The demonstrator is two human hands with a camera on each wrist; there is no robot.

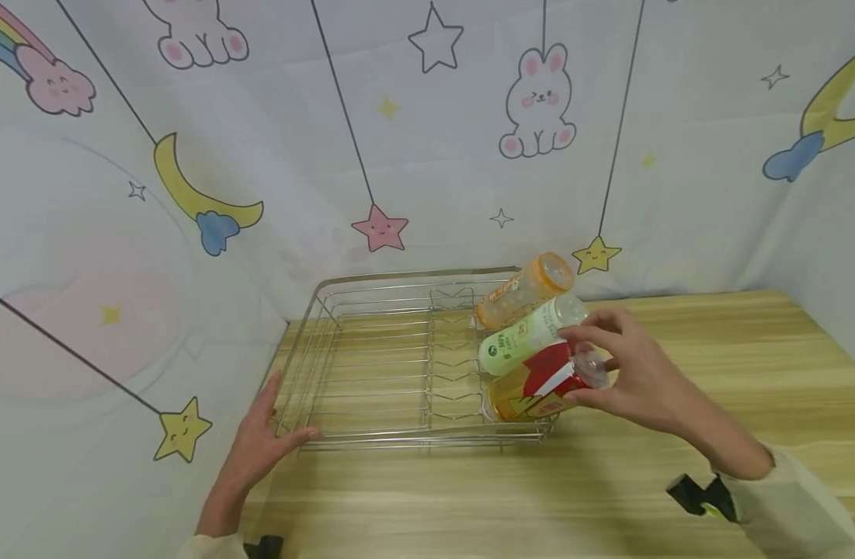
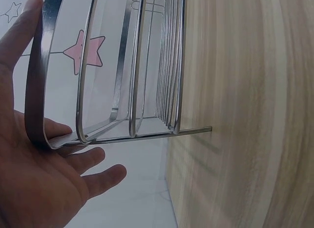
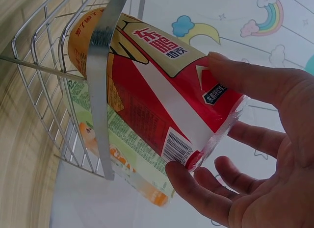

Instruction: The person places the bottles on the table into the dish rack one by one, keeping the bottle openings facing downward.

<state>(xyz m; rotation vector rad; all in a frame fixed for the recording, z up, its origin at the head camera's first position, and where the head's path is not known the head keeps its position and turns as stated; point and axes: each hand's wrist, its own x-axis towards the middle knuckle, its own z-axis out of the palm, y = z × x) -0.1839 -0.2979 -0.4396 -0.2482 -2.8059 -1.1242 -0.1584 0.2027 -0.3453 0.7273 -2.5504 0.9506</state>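
A wire rack [image 1: 371,431] of shiny metal stands on the wood-grain table. My left hand [image 1: 255,442] rests at its front left corner, thumb along the front and fingers along the left side. In the left wrist view, the thumb of that hand [image 2: 41,184] touches the flat metal rim [image 2: 37,86], with the fingers relaxed. Thumb and fingertips of my right hand [image 1: 637,373] pinch the base of a red-and-yellow bottle [image 3: 157,90], tilted over the rack's right end. Behind it lean a pale green bottle [image 1: 525,341] and an orange-capped clear bottle [image 1: 518,295].
Wood-grain tabletop [image 1: 735,349] extends to the right of the rack and in front of it. A white cloth [image 1: 455,163] printed with stars, moons and rabbits hangs behind and at both sides, close to the rack's back edge.
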